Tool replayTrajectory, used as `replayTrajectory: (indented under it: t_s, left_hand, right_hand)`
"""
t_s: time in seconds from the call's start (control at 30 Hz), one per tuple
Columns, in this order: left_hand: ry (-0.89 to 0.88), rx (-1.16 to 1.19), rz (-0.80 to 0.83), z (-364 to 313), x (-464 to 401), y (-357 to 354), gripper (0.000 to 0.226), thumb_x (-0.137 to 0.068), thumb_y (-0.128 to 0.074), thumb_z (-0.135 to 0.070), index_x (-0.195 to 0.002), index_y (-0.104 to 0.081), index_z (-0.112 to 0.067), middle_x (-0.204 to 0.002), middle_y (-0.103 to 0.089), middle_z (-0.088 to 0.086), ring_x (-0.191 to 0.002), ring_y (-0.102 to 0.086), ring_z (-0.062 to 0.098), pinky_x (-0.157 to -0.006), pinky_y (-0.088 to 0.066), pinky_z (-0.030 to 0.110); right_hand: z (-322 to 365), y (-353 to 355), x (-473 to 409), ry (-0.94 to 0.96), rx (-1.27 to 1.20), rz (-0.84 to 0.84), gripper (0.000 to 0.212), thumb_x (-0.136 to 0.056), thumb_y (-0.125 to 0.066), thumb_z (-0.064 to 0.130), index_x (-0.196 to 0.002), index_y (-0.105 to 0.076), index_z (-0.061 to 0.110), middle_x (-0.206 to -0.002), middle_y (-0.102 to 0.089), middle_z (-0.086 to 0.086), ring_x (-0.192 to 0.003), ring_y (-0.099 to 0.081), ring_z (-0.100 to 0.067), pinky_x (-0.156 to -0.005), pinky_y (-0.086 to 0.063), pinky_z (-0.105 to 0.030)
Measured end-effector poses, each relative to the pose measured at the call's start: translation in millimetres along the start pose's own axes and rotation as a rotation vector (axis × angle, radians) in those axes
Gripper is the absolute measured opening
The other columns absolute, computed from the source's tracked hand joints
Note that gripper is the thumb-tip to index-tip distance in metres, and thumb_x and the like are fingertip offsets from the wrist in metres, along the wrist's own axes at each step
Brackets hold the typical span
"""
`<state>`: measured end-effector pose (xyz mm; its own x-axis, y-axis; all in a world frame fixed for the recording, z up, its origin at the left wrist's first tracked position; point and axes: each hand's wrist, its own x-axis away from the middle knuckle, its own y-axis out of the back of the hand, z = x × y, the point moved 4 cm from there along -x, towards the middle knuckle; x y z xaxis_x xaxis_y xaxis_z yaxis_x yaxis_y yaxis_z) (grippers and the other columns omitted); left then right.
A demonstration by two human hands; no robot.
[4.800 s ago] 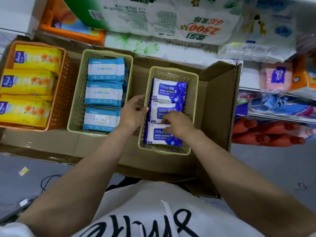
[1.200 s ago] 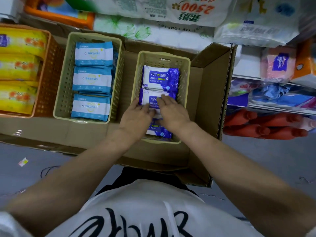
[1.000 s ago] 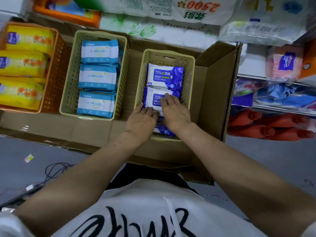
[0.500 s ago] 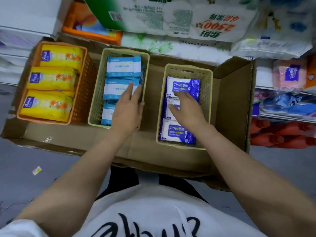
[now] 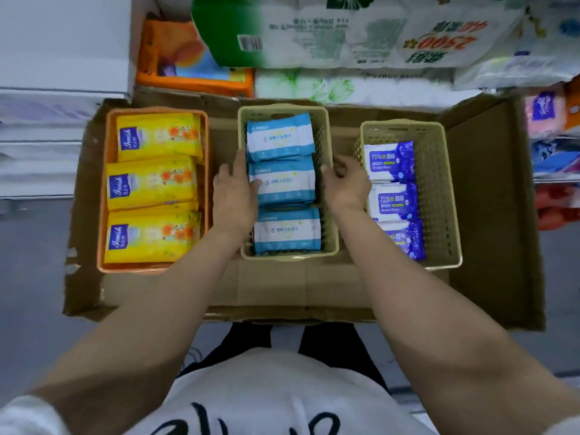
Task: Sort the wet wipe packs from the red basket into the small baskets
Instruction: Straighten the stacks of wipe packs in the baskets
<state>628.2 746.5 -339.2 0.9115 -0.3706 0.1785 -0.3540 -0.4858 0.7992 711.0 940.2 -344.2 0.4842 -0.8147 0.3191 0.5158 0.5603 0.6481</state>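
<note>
White printed shirt (image 5: 266, 400) fills the bottom of the frame; both bare forearms run up from it toward frame centre.

Left hand (image 5: 233, 196) lies along the left wall of the middle beige basket (image 5: 328, 246), fingers nearly straight and together, thumb tip touching the left end of the middle light-blue wipe pack (image 5: 284, 182). Right hand (image 5: 346, 183) sits at the basket's right wall, fingers curled inward at the rim; whether they pinch the pack's right end or only the wall, cannot tell.

Step in hand, as I judge it: squaring the light-blue packs in their basket. To do it well, press both ends evenly inward and keep the row of three flat, labels up, with no pack riding over the basket rim.

Left of frame: orange basket (image 5: 102, 215) with three yellow wipe packs (image 5: 153, 183) in a row. Right of frame: second beige basket (image 5: 445, 199) with three purple alcohol wipe packs (image 5: 392, 199). All three baskets stand in an opened cardboard box (image 5: 489, 215). No red basket in view. Sorting looks near finished.

Top of frame: bagged tissue rolls (image 5: 361, 36).
</note>
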Motion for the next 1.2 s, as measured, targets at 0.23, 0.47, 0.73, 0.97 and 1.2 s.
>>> replayTrajectory:
  t_s: [0.23,0.47,0.73,0.97,1.2]
  left_hand:
    - [-0.097,0.082,0.023,10.4,-7.8,-0.4,0.063,-0.096,-0.052,-0.016,-0.152,-0.028,-0.028,-0.12,-0.055,0.01,-0.116,-0.052,0.03,-0.097,-0.044,0.044]
    - [-0.095,-0.027,0.056,11.1,-1.3,0.8,0.064,-0.097,-0.054,-0.022,-0.154,-0.024,-0.02,-0.13,-0.05,0.014,-0.122,-0.045,0.03,-0.1,-0.042,0.043]
    - [-0.462,-0.717,0.215,-5.6,-27.3,-22.0,0.057,-0.104,-0.022,-0.041,-0.156,-0.012,-0.018,-0.164,-0.012,0.005,-0.152,0.004,0.022,-0.121,0.006,0.051]
    - [-0.467,-0.775,0.238,-4.2,-36.4,-21.6,0.061,-0.104,-0.02,-0.046,-0.156,-0.013,-0.015,-0.163,-0.015,0.005,-0.152,-0.001,0.02,-0.121,0.004,0.052]
    - [-0.455,-0.641,0.231,-7.7,-20.8,-20.6,0.06,-0.103,-0.021,-0.047,-0.155,-0.018,-0.017,-0.163,-0.016,0.005,-0.151,-0.009,0.021,-0.121,0.0,0.052]
  right_hand:
    - [-10.5,9.0,10.3,-0.053,-0.037,-0.06,0.028,-0.088,-0.072,0.028,-0.113,-0.073,0.018,-0.102,-0.075,0.002,-0.084,-0.06,-0.003,-0.078,-0.042,-0.016]
    - [15.7,4.5,20.9,0.28,0.205,-0.129,0.039,-0.093,-0.063,0.017,-0.131,-0.058,0.01,-0.126,-0.061,-0.011,-0.117,-0.056,-0.025,-0.098,-0.044,-0.032]
    - [34.2,-47.5,6.0,0.516,0.548,0.431,0.052,-0.106,-0.04,0.026,-0.155,-0.026,0.016,-0.165,-0.01,-0.008,-0.152,-0.005,-0.022,-0.122,-0.01,-0.032]
    - [18.2,-47.1,10.0,0.503,0.535,0.453,0.054,-0.106,-0.038,0.032,-0.157,-0.021,0.021,-0.166,-0.007,-0.004,-0.152,-0.006,-0.019,-0.121,-0.016,-0.032]
    - [24.0,-36.6,22.2,0.464,0.411,0.458,0.056,-0.105,-0.039,0.035,-0.157,-0.022,0.019,-0.166,-0.008,-0.004,-0.152,-0.006,-0.017,-0.122,-0.017,-0.032]
